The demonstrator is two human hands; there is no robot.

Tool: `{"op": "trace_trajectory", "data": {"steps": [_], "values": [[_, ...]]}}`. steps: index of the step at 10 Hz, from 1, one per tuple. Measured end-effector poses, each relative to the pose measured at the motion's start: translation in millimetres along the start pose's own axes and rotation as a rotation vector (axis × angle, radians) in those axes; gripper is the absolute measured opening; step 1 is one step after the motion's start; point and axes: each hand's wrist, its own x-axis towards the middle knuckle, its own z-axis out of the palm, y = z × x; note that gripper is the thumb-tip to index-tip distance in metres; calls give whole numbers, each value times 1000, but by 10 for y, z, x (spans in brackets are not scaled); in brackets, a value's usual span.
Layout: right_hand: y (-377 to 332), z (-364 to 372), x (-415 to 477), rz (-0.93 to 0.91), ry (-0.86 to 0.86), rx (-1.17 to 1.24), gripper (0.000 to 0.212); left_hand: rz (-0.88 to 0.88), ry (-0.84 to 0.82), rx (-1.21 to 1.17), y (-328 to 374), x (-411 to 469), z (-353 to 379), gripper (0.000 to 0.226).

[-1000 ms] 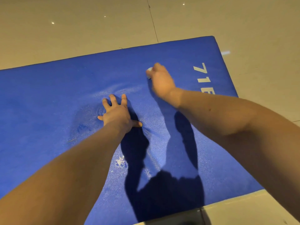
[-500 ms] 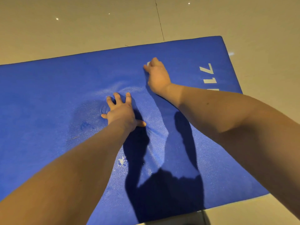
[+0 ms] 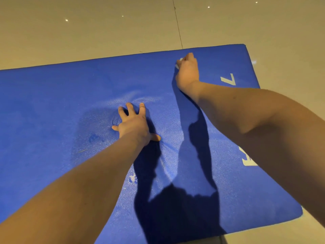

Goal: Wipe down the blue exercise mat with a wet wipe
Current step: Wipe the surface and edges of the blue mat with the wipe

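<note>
The blue exercise mat [image 3: 52, 106] lies flat on the floor and fills most of the view, with white lettering near its right end. My left hand [image 3: 133, 124] presses flat on the middle of the mat with spread fingers, and the mat dents around it. My right hand [image 3: 187, 71] is stretched toward the far edge of the mat, its fingers curled over a white wet wipe [image 3: 179, 62]. Only a small white bit of the wipe shows at the fingertips; the rest is hidden under the hand.
Beige tiled floor [image 3: 88, 32] surrounds the mat, with a dark grout line [image 3: 177, 23] running away from the far edge. A small white speck [image 3: 253, 62] lies on the floor beside the mat's far right corner. Shadows of my arms fall on the near part of the mat.
My right hand has slid with the wipe away from me, toward the mat's far edge. My left hand has stayed pressed on the same spot.
</note>
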Motion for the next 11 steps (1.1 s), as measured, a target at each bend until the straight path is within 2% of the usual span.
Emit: {"op": "trace_trajectory", "data": {"steps": [2,3,4,5,6,7,8,9,11], "values": [[-542,234,-184,-385,-168,71,34,-4,11,-11,-1,12,12,141],[-405,216,-100,-500,-169,-64,42,-5,4,-13,-14,24,12,141],[-59,60,93,-450,-115,-186,42,1,0,-14,-23,26,13,141],[314,-142,251,-158,6,-199,21,6,3,-4,-30,35,21,142],[388,-223,378,-37,11,-182,16,15,17,11,-43,47,30,142],[183,-145,470,144,21,-76,22,15,16,16,-46,44,41,143],[-260,18,428,98,-24,6,34,14,13,18,-30,56,50,143],[-583,135,378,-38,-62,82,35,7,11,16,-25,60,50,144],[-529,71,394,-102,-101,77,40,-1,-10,12,-33,61,36,145]]}}
